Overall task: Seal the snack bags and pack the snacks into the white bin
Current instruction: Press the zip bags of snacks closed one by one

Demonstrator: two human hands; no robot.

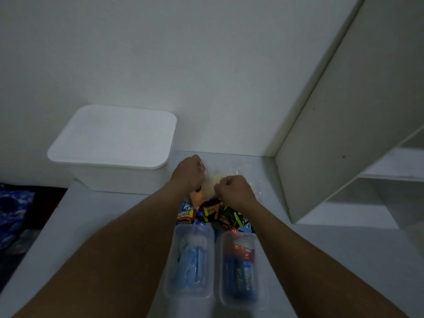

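Both my hands are curled tight on the clear snack bag [249, 177]. My left hand [189, 173] grips its plastic nearer the far edge of the surface [332, 260], and my right hand [234, 191] pinches it just beside, slightly nearer to me. The bag lies against the far edge, close to the wall, with something pale inside.

The white bin [119, 177] stands at the far left corner with its lid [112, 134] on, just beside my left wrist. Between my forearms a pile of wrapped snack packets [207, 212] touches the bag. Nearer to me, two clear containers [190, 260] of blue-wrapped snacks sit side by side.

The shelf unit's side panel [344, 134] closes off the right, near my right hand. Bare surface shows outside each forearm, towards the left and right edges. Past the left edge, lower down, is a blue patterned cloth [13, 207].
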